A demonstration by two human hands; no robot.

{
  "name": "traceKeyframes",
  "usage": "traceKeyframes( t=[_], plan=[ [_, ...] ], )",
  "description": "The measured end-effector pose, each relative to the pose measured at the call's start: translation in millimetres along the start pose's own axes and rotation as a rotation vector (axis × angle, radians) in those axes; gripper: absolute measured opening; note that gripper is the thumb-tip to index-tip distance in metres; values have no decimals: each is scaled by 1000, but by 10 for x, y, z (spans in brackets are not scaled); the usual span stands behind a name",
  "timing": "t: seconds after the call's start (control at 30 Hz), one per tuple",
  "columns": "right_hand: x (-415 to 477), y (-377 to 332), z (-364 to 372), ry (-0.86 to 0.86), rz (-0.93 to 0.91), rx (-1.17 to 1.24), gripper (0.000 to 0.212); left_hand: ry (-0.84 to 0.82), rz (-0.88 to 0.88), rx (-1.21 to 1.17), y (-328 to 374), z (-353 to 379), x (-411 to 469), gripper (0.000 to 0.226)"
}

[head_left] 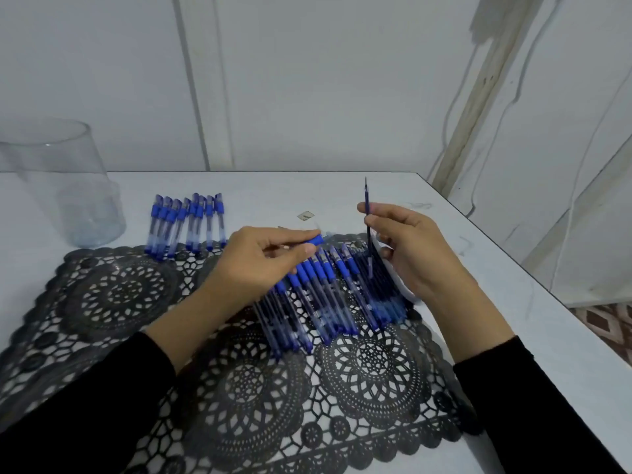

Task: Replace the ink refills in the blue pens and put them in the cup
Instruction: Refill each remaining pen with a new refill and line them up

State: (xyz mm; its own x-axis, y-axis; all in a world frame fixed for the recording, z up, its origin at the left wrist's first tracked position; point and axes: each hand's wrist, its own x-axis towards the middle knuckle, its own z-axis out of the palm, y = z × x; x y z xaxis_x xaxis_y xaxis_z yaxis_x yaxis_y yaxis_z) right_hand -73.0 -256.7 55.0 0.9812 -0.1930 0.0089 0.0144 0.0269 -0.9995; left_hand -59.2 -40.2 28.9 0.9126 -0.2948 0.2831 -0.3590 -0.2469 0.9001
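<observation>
The left hand [260, 258] grips a pen [314, 240], its blue end pointing right at the refill [366, 193], which the right hand [410, 248] pinches nearly upright, just beside it.

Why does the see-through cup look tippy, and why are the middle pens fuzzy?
Head view: the wide-angle lens bends things near the edges, so the clear cup at far left seems to lean; head view: the pile of blue pens in the middle is blurred, softer than the row of pens behind; lighting is even, no glare.
</observation>
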Motion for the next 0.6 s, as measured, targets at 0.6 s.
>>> traceKeyframes(
  t=[0.6],
  plan=[
    [-281,83,792,-45,13,302,6,243,204,136,-313,-785,-682,31]
  ],
)
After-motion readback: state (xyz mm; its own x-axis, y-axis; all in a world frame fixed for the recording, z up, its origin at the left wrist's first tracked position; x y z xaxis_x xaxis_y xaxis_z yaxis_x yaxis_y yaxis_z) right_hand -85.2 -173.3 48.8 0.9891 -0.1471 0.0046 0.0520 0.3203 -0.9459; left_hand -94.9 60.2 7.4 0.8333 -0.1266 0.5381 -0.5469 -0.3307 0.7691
